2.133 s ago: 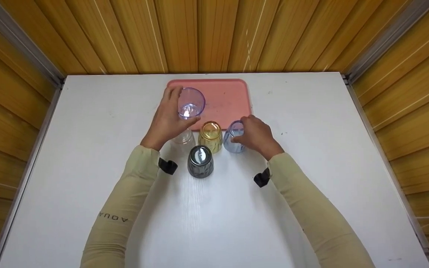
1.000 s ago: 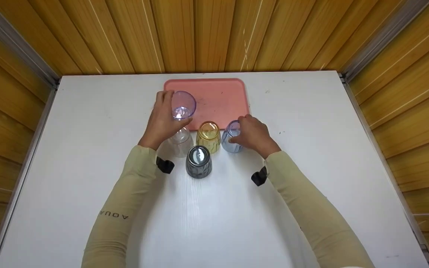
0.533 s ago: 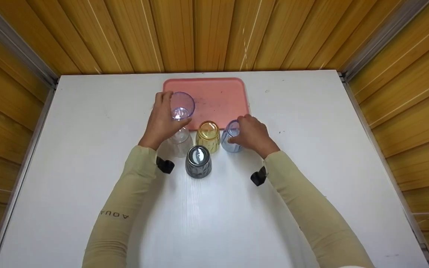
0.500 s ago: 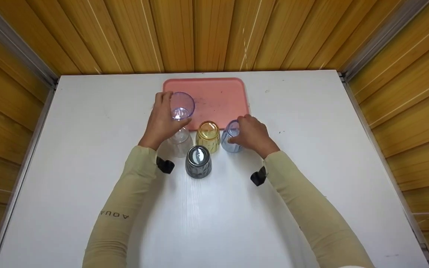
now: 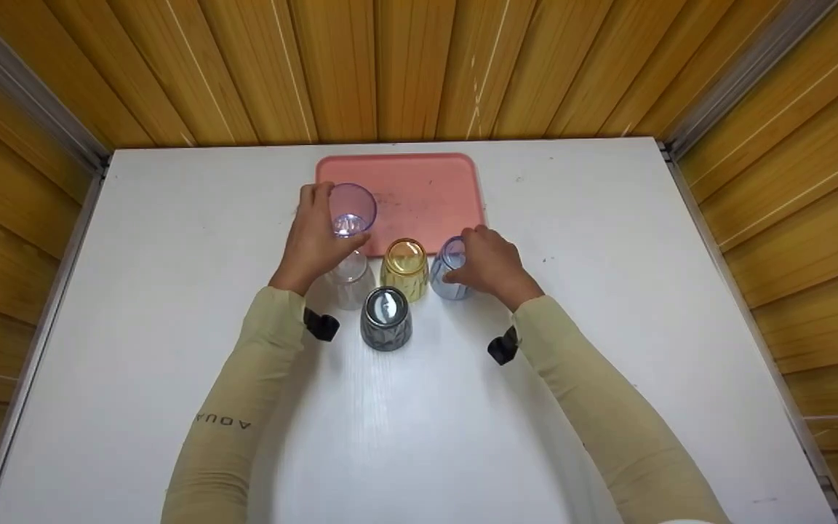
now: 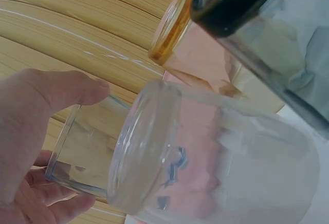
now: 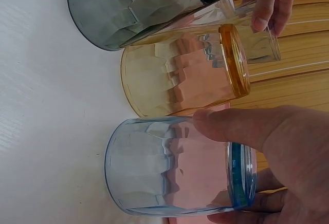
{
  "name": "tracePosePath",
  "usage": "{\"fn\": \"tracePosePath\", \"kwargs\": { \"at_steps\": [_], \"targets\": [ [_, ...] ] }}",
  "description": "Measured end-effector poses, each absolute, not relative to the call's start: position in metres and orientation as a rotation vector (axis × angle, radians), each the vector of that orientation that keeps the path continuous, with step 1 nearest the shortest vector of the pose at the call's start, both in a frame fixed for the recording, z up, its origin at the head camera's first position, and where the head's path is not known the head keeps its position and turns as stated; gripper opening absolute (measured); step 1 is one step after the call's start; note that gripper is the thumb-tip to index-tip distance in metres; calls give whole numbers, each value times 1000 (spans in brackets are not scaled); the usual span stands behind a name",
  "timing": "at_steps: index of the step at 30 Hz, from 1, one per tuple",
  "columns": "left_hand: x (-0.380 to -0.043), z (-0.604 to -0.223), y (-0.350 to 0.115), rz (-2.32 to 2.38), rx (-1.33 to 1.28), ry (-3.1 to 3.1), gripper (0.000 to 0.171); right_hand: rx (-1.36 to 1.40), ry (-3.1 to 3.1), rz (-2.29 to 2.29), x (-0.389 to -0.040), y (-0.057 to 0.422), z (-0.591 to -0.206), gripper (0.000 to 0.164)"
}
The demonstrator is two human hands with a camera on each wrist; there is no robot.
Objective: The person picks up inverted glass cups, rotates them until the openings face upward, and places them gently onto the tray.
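Note:
In the head view my left hand [image 5: 317, 236] holds a purple-tinted clear glass [image 5: 353, 207], mouth up, over the front left of the pink tray [image 5: 433, 175]. In the left wrist view, thumb and fingers are on opposite sides of this glass [image 6: 90, 147]. My right hand [image 5: 492, 263] grips an upside-down light blue glass [image 5: 452, 284] standing on the table; the right wrist view has the thumb along its side. Between the hands stand an upside-down yellow glass [image 5: 404, 269] and, in front of it, a dark grey one [image 5: 386, 324]. A colourless upside-down glass [image 5: 352, 287] stands below my left hand.
The white table [image 5: 572, 211] carries everything and meets a wood-panelled wall [image 5: 412, 73] at the back. More panelling rises at both sides. Black wrist cameras [image 5: 322, 325] hang under both wrists, the left one close to the dark grey glass.
My left hand has shifted slightly left and toward me with the purple-tinted glass, showing more of the colourless glass below. The right hand stays on the blue glass. The head view has drifted slightly.

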State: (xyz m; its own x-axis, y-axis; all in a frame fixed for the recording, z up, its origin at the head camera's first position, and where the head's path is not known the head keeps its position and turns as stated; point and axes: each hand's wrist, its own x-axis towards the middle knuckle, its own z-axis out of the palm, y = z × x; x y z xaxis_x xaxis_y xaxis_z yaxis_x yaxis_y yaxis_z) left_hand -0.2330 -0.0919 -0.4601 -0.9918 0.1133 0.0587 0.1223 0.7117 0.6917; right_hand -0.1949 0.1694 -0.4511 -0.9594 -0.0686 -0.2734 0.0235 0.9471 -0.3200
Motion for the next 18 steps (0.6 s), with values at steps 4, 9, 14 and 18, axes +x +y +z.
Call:
{"fn": "tracePosePath", "kwargs": {
  "at_steps": [4, 9, 14, 18],
  "targets": [
    [-234, -461, -92, -1158, -180, -2914, 95, -37, 2816, -464, -195, 169, -451, 70],
    [-235, -463, -92, -1173, -174, -2917, 94, -20, 2803, -487, -196, 169, -452, 71],
    [-236, -465, -93, -1165, -172, -2915, 93, 0, 2801, -509, -196, 168, -452, 73],
    [-238, -467, -94, -1161, -166, -2926, 94, -8, 2801, -501, -197, 167, -453, 73]
  ]
}}
